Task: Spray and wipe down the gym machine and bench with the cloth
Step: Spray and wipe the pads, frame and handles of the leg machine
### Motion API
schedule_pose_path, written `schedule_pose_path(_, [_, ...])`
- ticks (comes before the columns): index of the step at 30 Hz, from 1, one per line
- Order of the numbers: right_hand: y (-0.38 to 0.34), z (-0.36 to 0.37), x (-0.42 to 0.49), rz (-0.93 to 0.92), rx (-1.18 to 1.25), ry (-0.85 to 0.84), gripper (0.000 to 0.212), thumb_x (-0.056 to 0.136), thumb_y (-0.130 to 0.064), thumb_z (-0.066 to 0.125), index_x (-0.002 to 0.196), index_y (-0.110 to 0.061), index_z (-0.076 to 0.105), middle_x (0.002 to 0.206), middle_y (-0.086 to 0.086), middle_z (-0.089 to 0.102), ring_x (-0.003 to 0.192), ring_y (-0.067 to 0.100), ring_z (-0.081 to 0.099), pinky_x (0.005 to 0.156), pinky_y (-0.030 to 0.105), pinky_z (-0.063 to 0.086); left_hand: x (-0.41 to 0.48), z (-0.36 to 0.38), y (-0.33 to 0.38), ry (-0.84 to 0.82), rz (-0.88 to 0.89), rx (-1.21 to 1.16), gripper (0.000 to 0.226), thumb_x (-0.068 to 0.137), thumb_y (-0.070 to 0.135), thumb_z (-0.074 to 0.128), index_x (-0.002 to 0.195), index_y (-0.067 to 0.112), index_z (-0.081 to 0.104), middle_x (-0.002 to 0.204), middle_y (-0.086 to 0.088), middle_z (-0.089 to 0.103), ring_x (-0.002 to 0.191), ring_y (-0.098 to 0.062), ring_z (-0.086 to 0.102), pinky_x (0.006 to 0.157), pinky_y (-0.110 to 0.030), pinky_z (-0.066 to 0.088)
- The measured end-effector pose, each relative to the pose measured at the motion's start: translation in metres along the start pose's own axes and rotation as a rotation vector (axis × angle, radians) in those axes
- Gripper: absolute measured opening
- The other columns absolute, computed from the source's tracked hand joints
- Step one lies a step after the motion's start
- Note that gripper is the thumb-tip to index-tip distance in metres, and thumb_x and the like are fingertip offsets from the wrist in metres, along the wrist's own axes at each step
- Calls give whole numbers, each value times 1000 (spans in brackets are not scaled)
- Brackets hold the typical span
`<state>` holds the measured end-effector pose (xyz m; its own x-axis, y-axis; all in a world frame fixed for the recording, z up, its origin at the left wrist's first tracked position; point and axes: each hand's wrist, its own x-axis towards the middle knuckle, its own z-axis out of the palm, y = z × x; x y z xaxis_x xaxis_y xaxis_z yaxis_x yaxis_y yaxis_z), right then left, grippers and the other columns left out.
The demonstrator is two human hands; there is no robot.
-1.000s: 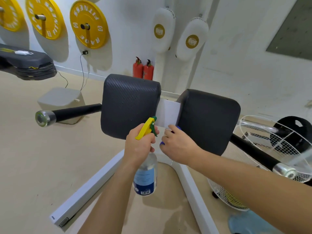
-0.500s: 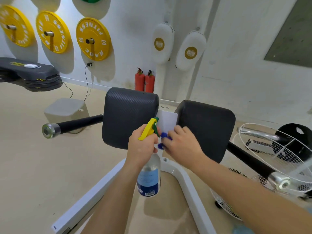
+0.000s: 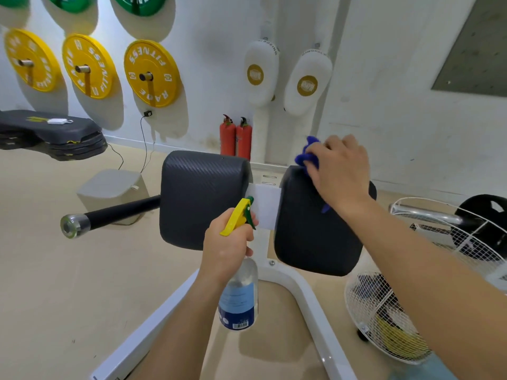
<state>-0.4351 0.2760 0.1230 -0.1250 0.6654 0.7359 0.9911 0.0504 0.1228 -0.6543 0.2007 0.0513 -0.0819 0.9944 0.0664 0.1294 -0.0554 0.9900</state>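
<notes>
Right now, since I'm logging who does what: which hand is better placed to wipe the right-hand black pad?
Right. The right hand holds the blue cloth against the top edge of the right-hand pad, while the left hand grips the spray bottle lower down, by the gap between the pads.

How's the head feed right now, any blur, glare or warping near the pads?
Head view: left hand gripping the bottle and right hand holding the cloth on the right pad are sharp; wide-angle warp stretches the plates and bends the frame toward the edges; light is even, soft shadows behind the plates, no harsh glare.
</notes>
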Motion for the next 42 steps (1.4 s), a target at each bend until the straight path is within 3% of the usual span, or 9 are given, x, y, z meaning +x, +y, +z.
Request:
schedule_pose_path(4, [7,11,-60,263,241,5,24,100,-30,51,113,-12,60,101,11,60,89,27,53,78,40,46,9,17,22,-3,20,-24,26,92,-4,53,90,16,69,92,1,74,71,-18,62,56,-19,55])
schedule_pose_path(10, [-26,27,-141,-297,87,-82,27,89,-31,72,109,-18,59,92,5,59,78,23,49,66,36,39,20,37,44,-46,58,-39,28,85,-9,52,93,10,72,93,-14,72,69,-21,61,56,-25,55])
schedule_pose_path(13, [-7,24,-78,-175,40,72,19,97,-35,61,104,-18,62,91,6,61,79,26,52,68,37,39,27,38,47,-35,54,-11,30,86,-7,53,91,14,73,95,-10,74,67,-21,61,56,-24,57])
schedule_pose_path(17, [10,24,-26,220,107,169,23,101,-34,53,104,-14,64,91,9,63,81,29,55,69,40,43,36,39,53,-44,70,4,30,89,-7,51,91,14,72,97,-4,75,69,-20,61,57,-23,57])
schedule_pose_path(22, [-1,11,-61,222,156,-140,32,96,-38,58,120,-16,57,106,11,59,90,28,57,74,41,50,39,43,88,-77,-28,32,31,84,-9,51,92,10,73,88,-6,73,59,-13,58,57,-27,57])
schedule_pose_path(27, [7,-37,-32,313,308,-743,42,96,-36,62,130,-22,43,121,6,50,97,23,60,78,39,56,39,49,157,-128,-120,35,30,87,-11,51,93,9,71,75,7,66,52,-1,54,51,-18,51])
schedule_pose_path(32, [18,-94,-3,852,706,-1137,30,92,-32,67,114,-17,52,100,2,61,83,20,61,64,29,46,39,35,208,-162,-181,125,38,95,-6,51,85,27,67,64,11,64,52,0,57,55,-19,54])
schedule_pose_path(39, [32,-160,38,1529,916,-1095,15,96,-26,60,100,-12,57,66,10,59,43,19,52,52,28,45,54,10,252,-336,-276,318,26,102,10,54,104,33,66,95,1,68,83,-20,65,79,-34,62])
schedule_pose_path(42, [38,-166,53,1663,984,-1007,19,98,-24,59,111,-9,57,59,9,57,43,20,53,55,31,50,78,7,265,-432,-234,382,20,103,10,54,105,27,65,93,6,67,81,-18,64,69,-22,58])
